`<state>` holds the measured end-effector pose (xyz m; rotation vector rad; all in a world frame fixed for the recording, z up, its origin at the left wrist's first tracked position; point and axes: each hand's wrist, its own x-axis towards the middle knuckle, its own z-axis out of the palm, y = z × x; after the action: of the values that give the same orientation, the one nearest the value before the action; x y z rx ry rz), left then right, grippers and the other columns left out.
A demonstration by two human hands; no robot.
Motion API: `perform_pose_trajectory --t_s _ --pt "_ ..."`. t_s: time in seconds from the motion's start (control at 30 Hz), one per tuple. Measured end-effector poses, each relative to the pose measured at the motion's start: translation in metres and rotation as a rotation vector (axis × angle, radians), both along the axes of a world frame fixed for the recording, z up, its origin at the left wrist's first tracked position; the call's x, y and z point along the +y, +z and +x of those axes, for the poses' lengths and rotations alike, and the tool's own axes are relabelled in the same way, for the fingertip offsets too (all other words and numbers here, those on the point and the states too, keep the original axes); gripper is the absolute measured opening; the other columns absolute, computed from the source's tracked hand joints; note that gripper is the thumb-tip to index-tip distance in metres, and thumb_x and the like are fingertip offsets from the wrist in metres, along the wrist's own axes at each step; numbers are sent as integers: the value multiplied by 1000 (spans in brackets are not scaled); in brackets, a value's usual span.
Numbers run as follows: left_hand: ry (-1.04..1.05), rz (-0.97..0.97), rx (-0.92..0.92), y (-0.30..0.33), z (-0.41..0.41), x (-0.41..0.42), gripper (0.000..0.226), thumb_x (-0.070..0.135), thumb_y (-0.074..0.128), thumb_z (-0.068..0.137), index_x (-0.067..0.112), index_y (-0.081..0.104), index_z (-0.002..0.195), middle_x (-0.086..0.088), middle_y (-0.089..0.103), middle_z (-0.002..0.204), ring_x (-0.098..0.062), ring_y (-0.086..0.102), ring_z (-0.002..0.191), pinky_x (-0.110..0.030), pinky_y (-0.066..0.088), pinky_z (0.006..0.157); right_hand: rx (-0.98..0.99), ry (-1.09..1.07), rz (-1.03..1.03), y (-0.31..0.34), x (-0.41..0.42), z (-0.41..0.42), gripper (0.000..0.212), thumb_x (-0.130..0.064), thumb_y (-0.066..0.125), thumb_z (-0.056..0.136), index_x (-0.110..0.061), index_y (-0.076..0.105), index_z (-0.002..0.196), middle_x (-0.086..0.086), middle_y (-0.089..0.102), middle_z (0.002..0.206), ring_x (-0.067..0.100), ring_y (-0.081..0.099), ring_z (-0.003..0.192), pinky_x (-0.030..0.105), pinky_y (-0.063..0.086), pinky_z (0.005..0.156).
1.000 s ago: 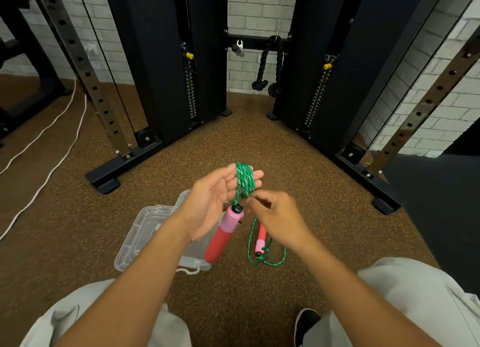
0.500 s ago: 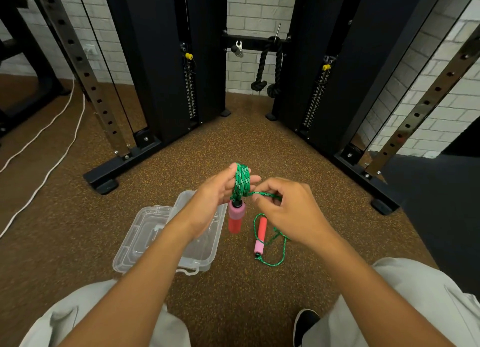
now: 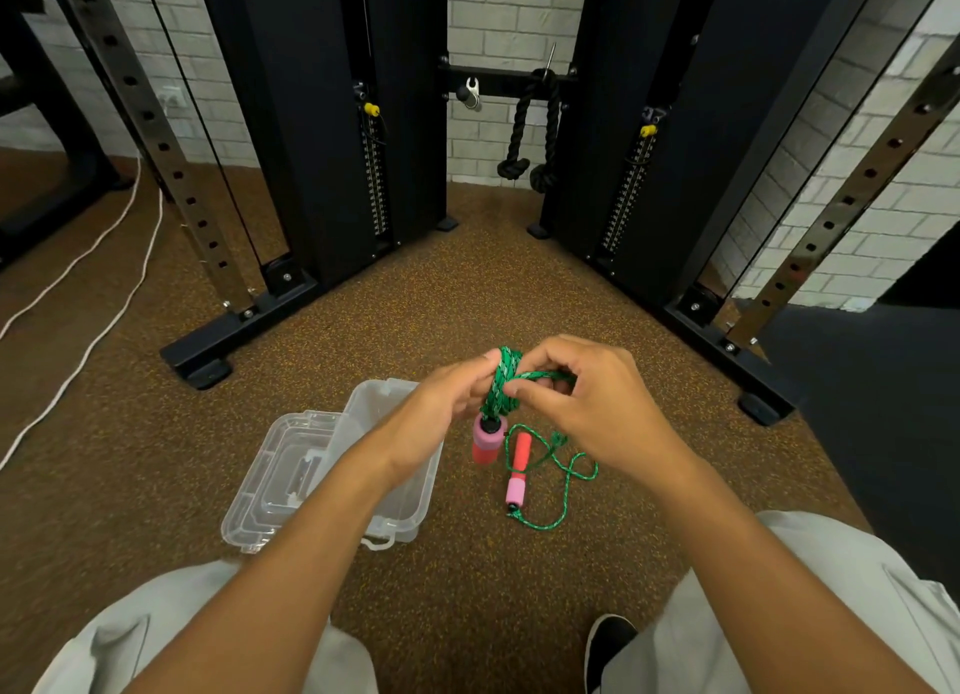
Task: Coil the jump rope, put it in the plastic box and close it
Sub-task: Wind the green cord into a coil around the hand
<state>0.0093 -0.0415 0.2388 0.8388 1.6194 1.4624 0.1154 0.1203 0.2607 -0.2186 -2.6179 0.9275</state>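
1. Head view: the left hand (image 3: 441, 407) is curled around a bundle of green rope (image 3: 501, 381) wound over its fingers, above the floor (image 3: 415, 304).
2. One handle (image 3: 487, 441), pink on top and red below, hangs straight down from that bundle, just right of the box (image 3: 387, 517).
3. The right hand (image 3: 597, 407) is closed in a pinch on a strand of the rope, held just right of the bundle and touching it.
4. From the right hand the loose rope drops to the floor, where it lies in open loops.
5. The second handle (image 3: 518, 467) lies on the floor among those loops, red end away from the person, pink end nearer.
6. The clear plastic box sits on the floor under the left forearm, open, with its lid (image 3: 280, 480) laid flat to the left.
7. The box interior is partly hidden by the arm.
8. A black weight machine (image 3: 322, 122) and a brick wall (image 3: 493, 13) stand beyond; a white cable (image 3: 104, 298) runs over the floor at left.
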Motion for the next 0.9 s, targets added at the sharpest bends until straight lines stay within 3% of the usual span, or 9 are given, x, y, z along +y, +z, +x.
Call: perform_pose_trajectory --t_s 0.1,0.2,0.3,0.43,0.57,0.67,0.77,0.9 --pt "-11 30 -61 2 2 2 55 44 36 97 10 67 127 -8 76 122 -18 70 115 -41 42 111 -47 42 -140 4 5 1 12 -32 81 82 -25 73 89 -6 75 74 7 66 59 17 49 58" --pt "-53 76 -175 1 0 1 58 37 37 95 -1 65 130 -19 74 123 -26 69 108 -44 45 106 -32 63 -316 5 16 0 7 -22 81 84 -24 77 89 -1 78 81 23 73 76 40 60 73" --pt "-98 101 -239 1 -2 0 58 33 38 94 -3 60 134 -20 73 123 -23 70 103 -42 48 99 6 64 -414 2 25 -1 8 -17 80 85 -18 77 93 4 78 88 27 73 86 45 57 83" --pt "-106 97 -233 -2 -5 -1 52 23 47 89 -4 62 131 -18 74 120 -21 71 100 -36 51 95 29 80 -477 -1 23 -3 8 -10 79 86 -10 77 93 9 77 88 15 68 78 37 55 78" --pt "-95 51 -203 -8 -8 -3 38 17 55 88 3 70 120 -14 78 116 -16 74 94 -28 54 90 30 101 -482 -8 20 -5 8 -12 79 85 -11 78 93 9 77 89 36 70 86 49 57 83" --pt "-87 39 -217 -9 -8 -3 37 16 58 88 4 71 120 -13 78 116 -14 74 91 -25 55 89 17 100 -492 -11 20 -5 9 -14 79 86 -11 78 94 6 78 89 32 71 86 46 57 84" --pt "-58 91 -313 -8 -6 -3 39 14 57 87 2 70 121 -17 77 117 -17 74 92 -28 56 89 14 91 -615 -13 20 -7 11 -12 76 87 -7 77 96 3 76 86 13 67 75 29 56 75" --pt "-34 239 -488 -2 -2 -2 43 15 54 86 0 70 123 -17 76 117 -19 73 93 -44 47 99 45 13 -854 -24 17 -13 11 -7 68 93 -1 74 100 13 72 88 21 58 77 28 49 69"
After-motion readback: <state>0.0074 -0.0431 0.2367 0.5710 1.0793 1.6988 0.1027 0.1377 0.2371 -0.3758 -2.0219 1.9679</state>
